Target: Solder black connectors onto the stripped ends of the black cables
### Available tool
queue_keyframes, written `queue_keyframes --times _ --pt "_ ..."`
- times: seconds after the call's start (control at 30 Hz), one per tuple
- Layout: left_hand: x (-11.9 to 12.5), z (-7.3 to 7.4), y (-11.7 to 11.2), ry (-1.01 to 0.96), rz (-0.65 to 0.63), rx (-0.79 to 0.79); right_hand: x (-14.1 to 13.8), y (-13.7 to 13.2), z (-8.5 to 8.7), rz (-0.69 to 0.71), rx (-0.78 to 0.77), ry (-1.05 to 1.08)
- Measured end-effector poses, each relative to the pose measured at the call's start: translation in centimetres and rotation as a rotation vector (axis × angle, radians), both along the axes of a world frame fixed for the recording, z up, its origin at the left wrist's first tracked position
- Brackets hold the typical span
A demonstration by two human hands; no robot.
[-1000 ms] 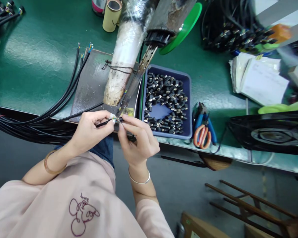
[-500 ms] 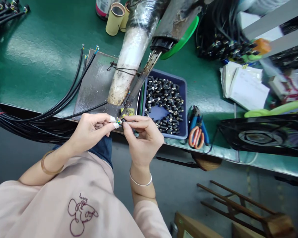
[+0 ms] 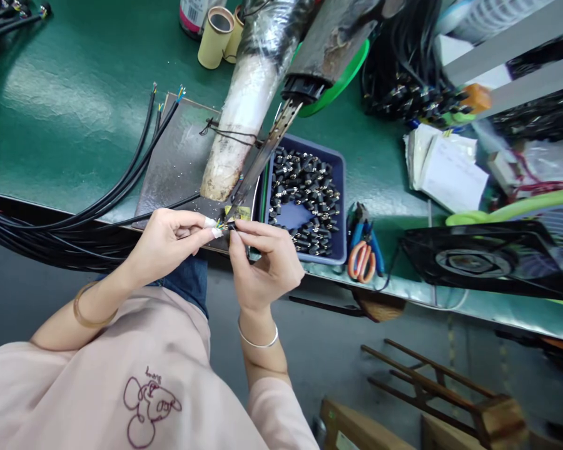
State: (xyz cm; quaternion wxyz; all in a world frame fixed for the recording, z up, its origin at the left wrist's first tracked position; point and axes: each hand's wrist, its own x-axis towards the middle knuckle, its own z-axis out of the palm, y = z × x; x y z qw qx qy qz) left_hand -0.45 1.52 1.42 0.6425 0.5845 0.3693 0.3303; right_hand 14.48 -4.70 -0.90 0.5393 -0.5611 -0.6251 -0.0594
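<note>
With white-wrapped thumb and finger tips, my left hand (image 3: 171, 240) pinches the thin coloured wires (image 3: 221, 225) at a black cable's end. My right hand (image 3: 265, 256) is closed on a small black connector (image 3: 232, 226), held up against those wires; its far side is hidden by the fingers. Directly above, a soldering iron (image 3: 258, 165) slants down from its mount, its tip close to the wires. Beside the iron hangs a white, plastic-wrapped tube (image 3: 228, 144). Under both is a dark metal plate (image 3: 178, 156) with a yellow piece (image 3: 237, 213) near its front edge.
A blue-grey bin (image 3: 341, 206) of black connectors stands right of the plate. Cutters (image 3: 363, 250) and a black fan (image 3: 478, 259) lie farther right. Black cables (image 3: 51, 240) droop over the table's front edge at left. A wooden stool (image 3: 497, 419) stands on the floor.
The right hand has brought the connector slightly closer to the wires and the iron's tip. The whole view has shifted a little; both hands keep their pinch.
</note>
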Motion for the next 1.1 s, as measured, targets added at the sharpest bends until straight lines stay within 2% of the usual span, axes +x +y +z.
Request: queue_keyframes --times 0.47,0.63,0.9,1.1 --pt "0.25 0.44 0.55 0.014 0.053 0.092 0.23 0.42 0.45 0.006 -0.034 -0.008" --pt "0.31 0.36 0.64 -0.018 0.041 0.064 0.09 0.26 0.79 0.029 -0.033 -0.016" --pt "0.38 0.55 0.65 -0.055 0.026 0.044 0.07 0.19 0.71 -0.009 -0.034 -0.091" --pt "-0.07 0.23 0.54 0.053 -0.028 0.086 -0.03 0.01 0.61 0.003 -0.048 -0.101"
